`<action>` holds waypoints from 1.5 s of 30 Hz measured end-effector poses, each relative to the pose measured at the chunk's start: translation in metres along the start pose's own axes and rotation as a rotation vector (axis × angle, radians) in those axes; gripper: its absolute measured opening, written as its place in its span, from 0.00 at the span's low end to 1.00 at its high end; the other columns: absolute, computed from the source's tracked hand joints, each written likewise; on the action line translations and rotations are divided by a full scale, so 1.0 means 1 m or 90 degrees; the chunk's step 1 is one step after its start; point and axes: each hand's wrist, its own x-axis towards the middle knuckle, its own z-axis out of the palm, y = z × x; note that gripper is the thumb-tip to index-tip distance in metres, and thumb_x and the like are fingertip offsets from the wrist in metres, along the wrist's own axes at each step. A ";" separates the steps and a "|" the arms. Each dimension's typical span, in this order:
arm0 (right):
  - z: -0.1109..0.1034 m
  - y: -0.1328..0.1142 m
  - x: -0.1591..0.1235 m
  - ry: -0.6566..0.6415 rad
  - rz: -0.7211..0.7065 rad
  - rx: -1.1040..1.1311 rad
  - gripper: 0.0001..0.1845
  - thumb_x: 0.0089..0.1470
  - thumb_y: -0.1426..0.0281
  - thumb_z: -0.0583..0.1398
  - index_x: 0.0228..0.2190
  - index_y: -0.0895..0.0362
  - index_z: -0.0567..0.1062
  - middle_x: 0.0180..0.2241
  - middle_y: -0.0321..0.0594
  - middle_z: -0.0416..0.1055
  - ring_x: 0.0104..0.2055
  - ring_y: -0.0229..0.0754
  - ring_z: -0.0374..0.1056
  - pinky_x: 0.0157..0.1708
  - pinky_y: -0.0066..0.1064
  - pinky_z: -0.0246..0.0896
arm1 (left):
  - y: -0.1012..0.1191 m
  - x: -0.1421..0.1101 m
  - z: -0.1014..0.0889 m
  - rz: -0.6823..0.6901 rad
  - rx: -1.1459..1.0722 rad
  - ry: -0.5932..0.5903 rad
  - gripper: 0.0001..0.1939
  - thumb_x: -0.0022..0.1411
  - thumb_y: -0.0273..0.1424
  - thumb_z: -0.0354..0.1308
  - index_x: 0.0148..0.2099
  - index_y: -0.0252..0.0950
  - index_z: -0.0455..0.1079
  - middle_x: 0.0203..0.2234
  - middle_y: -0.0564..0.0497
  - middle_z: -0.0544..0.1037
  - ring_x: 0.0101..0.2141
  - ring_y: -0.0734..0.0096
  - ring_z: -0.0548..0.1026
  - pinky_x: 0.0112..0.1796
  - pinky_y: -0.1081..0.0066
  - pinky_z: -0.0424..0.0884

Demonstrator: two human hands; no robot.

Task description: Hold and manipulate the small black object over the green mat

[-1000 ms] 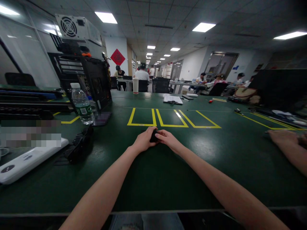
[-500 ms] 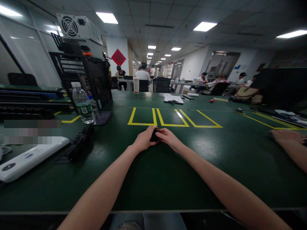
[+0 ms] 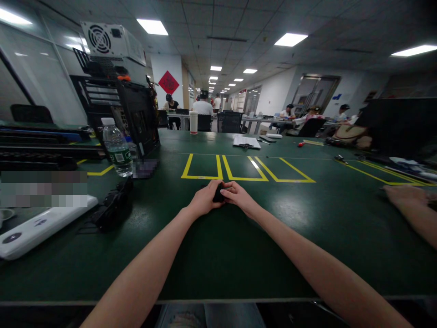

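L hand (image 3: pixel 205 199) grips small blk obj (image 3: pixel 218 193) (mostly hidden, ID unclear), R hand (image 3: pixel 239 197) fingertips pinching its R side; both over green desk (image 3: pixel 225 259), mid. Just beyond: yellow tape outlines (image 3: pixel 201 177). Farther: clipboard w/ paper (image 3: pixel 246 141), then white cup (image 3: pixel 193 123).

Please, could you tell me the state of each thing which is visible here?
Small black object: held between the hands, mostly hidden
Left hand: closed around it
Right hand: fingers closed on its side
Water bottle: standing, capped
Clipboard: lying flat, paper on it
White cup: standing upright
Power supply: atop computer case
Ceiling lights: lit
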 end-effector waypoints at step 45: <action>0.000 -0.004 -0.006 0.000 -0.026 0.007 0.20 0.36 0.68 0.64 0.35 0.55 0.65 0.35 0.37 0.67 0.40 0.41 0.63 0.40 0.37 0.59 | -0.001 0.000 -0.001 0.012 0.014 -0.001 0.30 0.48 0.32 0.59 0.52 0.39 0.49 0.47 0.46 0.62 0.43 0.59 0.68 0.38 0.63 0.66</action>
